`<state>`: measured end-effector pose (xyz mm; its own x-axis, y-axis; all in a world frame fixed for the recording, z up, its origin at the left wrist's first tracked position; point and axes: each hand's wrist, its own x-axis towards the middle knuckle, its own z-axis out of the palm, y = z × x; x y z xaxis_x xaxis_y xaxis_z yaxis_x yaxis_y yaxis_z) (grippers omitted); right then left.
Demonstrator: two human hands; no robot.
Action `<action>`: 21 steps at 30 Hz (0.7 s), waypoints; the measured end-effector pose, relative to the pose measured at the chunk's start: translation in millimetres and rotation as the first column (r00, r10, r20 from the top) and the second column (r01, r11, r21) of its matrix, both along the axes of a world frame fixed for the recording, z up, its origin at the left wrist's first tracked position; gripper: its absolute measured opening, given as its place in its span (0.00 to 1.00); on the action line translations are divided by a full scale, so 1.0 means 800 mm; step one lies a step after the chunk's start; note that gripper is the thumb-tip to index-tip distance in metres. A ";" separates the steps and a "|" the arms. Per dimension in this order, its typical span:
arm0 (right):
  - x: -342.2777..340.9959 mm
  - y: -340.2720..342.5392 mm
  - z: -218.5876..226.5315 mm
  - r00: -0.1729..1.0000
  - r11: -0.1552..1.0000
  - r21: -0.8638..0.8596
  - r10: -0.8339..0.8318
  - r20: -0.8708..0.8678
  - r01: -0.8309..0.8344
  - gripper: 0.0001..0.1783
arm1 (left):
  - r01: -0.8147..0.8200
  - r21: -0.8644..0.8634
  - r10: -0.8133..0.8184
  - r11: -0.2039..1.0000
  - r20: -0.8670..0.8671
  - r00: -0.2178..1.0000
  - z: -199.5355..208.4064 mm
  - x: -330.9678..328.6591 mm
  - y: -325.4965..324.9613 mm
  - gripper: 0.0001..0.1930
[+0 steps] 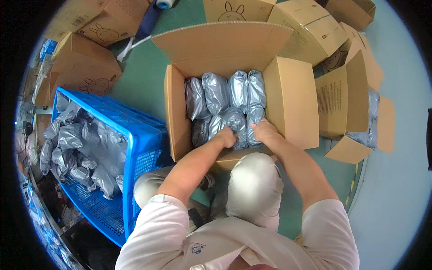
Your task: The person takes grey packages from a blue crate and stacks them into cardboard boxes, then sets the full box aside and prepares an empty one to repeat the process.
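Pale shirt [220,238] nearest; left hand [228,137] curled and right hand [264,131] half-curled touch silver packages [237,119], grasp impossible to tell, both arms [189,173] angled down into the carton [293,103]

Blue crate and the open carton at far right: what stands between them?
In the head view, the large open carton, with silver packages, the left hand and right hand inside it.

Packing area of a warehouse or workshop — cardboard cartons [310,33] around, open box [294,101] of silver-grey bags [215,93], blue plastic crate [129,180] with more bags [72,136] — green floor [139,78], yellow striped floor tape [352,184].
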<state>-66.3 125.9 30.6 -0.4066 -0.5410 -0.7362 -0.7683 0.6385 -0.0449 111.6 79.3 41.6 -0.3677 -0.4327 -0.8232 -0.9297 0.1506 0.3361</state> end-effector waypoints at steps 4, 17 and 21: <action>-0.004 0.002 -0.029 0.953 0.929 0.229 0.303 -0.022 -0.290 0.34 | 0.010 0.082 -0.003 0.997 -0.097 0.995 -0.002 0.000 -0.012 0.42; 0.036 -0.051 0.035 0.785 0.697 -0.437 0.619 -0.034 -0.568 0.24 | 0.222 0.047 -0.197 0.974 -0.313 0.929 -0.061 0.028 -0.034 0.22; 0.038 -0.077 -0.016 0.783 0.769 -0.153 0.598 -0.170 -0.620 0.21 | 0.154 -0.179 -0.192 0.972 -0.221 0.956 -0.049 0.003 -0.022 0.16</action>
<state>-36.0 64.3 17.7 -0.0119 -0.8253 -0.5645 -0.9997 0.0218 -0.0109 114.0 61.3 2.6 -0.6231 -0.4631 -0.6304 -0.7822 0.3709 0.5007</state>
